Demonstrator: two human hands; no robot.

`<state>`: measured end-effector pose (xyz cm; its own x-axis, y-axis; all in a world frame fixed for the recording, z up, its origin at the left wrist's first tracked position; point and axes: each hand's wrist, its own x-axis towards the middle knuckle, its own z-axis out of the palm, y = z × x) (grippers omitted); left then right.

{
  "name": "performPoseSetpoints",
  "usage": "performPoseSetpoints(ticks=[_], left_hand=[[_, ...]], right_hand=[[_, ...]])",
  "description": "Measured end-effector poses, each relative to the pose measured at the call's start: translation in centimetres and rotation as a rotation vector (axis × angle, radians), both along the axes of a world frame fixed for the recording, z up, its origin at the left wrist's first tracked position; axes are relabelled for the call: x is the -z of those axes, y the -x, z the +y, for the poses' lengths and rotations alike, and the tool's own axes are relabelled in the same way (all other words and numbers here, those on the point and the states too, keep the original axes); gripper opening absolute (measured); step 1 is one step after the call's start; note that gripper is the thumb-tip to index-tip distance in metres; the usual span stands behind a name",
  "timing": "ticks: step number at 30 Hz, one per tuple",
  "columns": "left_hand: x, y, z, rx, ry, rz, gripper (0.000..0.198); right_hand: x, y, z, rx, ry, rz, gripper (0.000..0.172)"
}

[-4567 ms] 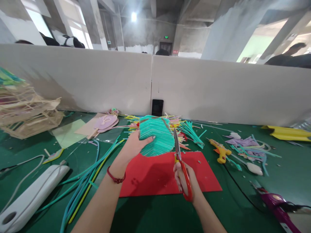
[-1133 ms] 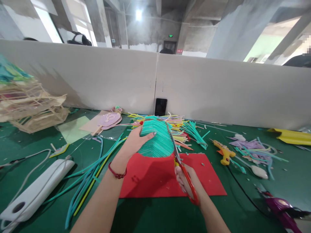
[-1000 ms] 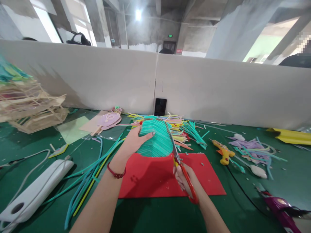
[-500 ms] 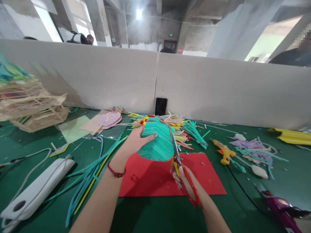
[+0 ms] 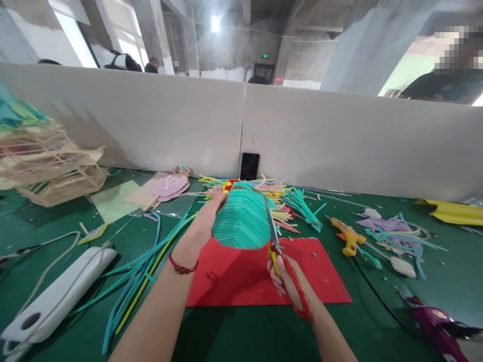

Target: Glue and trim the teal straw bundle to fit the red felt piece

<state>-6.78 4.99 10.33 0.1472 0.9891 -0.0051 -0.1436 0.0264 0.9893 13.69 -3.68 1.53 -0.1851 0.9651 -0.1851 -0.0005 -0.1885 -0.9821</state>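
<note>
A turquoise piece with a chevron pattern of strips (image 5: pixel 241 216) is held up in the middle, its lower edge rounded. My left hand (image 5: pixel 216 201) grips it at the upper left side; the fingers are partly hidden behind it. In my right hand (image 5: pixel 283 274) is a pair of scissors (image 5: pixel 292 281) with red and yellow handles, pointing upward. The blades lie along the right edge of the turquoise piece. Below both hands lies a red sheet (image 5: pixel 234 281) on the green table.
Bundles of coloured strips (image 5: pixel 305 211) lie behind the piece. A yellow glue gun (image 5: pixel 349 239) and a purple tool (image 5: pixel 437 322) are on the right. At left are a white power strip (image 5: pixel 62 294), long strips (image 5: pixel 139 281) and a wooden stick model (image 5: pixel 56 171). A phone (image 5: pixel 249 166) leans on the partition.
My left hand has shifted along the turquoise piece's left edge, and its thumb no longer lies across the front. The scissors stay at the right edge.
</note>
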Motion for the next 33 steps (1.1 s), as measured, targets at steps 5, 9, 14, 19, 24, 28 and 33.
performPoseSetpoints(ticks=[5,9,14,19,24,28,33], left_hand=[[-0.44,0.27,0.2,0.067,0.173,-0.196,0.075],[-0.39,0.18,0.1,0.083,0.146,-0.187,0.067],[0.05,-0.22,-0.4,0.14,0.079,-0.122,0.04],[-0.04,-0.23,-0.51,0.161,0.079,-0.046,0.05],[-0.01,0.13,-0.18,0.148,0.043,-0.016,0.053],[-0.05,0.21,-0.23,0.144,0.027,0.019,0.052],[-0.02,-0.01,-0.31,0.171,0.007,0.012,0.05]], right_hand=[[0.03,-0.03,0.06,0.002,-0.003,0.003,0.061],[0.31,-0.08,0.06,0.007,-0.002,0.017,0.061],[0.29,0.02,0.11,0.033,0.008,0.026,0.061],[0.15,-0.09,0.16,0.029,-0.012,0.016,0.06],[0.2,-0.23,0.06,-0.021,-0.043,-0.01,0.062],[0.45,-0.33,0.08,-0.034,-0.086,-0.017,0.063],[0.84,-0.52,0.23,-0.054,-0.124,-0.02,0.06]])
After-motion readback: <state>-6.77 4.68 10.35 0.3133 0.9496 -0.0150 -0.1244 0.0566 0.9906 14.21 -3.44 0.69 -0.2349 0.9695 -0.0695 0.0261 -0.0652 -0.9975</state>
